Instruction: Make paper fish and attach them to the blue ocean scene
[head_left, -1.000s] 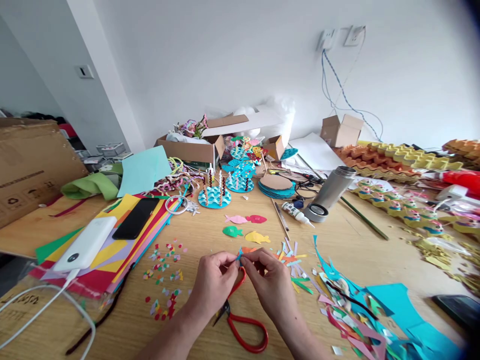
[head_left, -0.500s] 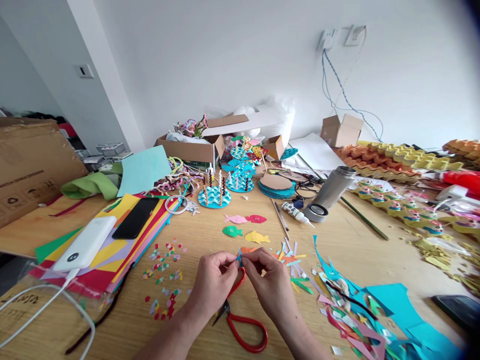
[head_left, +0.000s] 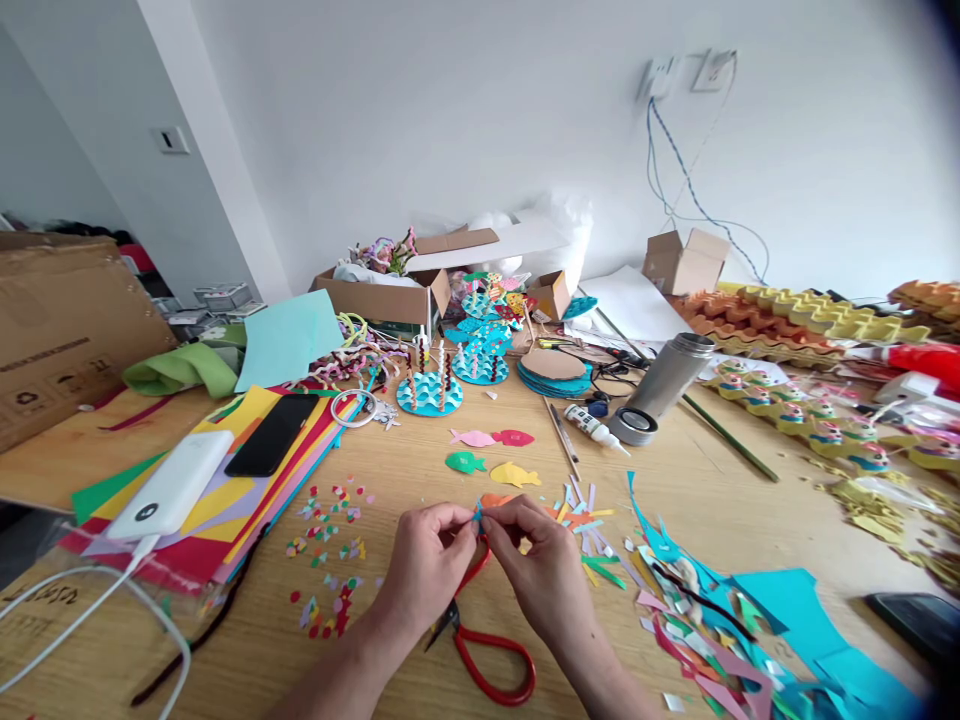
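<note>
Left hand (head_left: 429,560) and right hand (head_left: 541,558) both pinch the small blue paper (head_left: 477,511) — it's midway between them, neither nearer; long axis — can't tell.

1. A plain pale wall (head_left: 450,120) stands behind the wood-grained tabletop (head_left: 694,490).
2. At left, a shaded wall section (head_left: 112,130) bears a switch (head_left: 171,140).
3. White sockets (head_left: 706,72) sit at upper right, a bluish cable (head_left: 681,165) trailing down.
4. The light is soft.

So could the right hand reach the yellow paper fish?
Probably yes: the yellow paper fish lies just beyond the right hand, with nothing covering it, though that hand would likely have to release the small blue piece it pinches.
</note>
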